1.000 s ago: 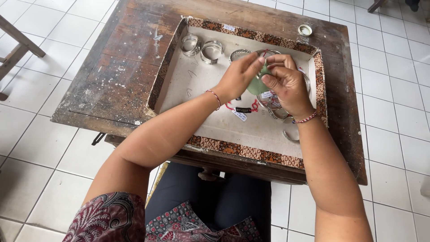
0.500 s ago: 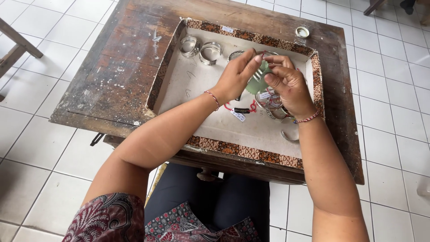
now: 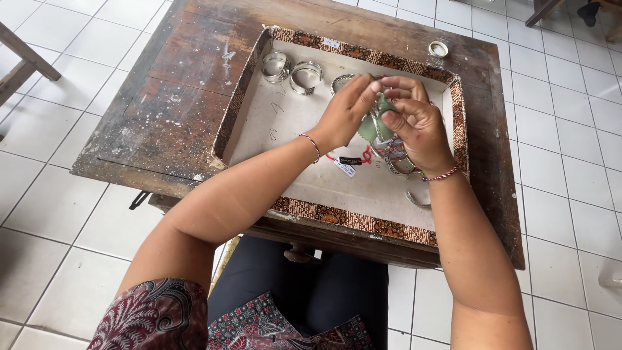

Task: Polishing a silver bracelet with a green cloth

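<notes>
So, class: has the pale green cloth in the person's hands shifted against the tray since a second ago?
No. The pale green cloth stays pinched between both hands above the right half of the patterned tray, just beyond the bangle pile.

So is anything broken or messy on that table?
Nothing looks broken. The wooden table is scratched and spotted with white marks, and one small round cap sits alone outside the tray. The silver bangles lie loosely scattered. Both the left hand and right hand hold a green cloth.
</notes>
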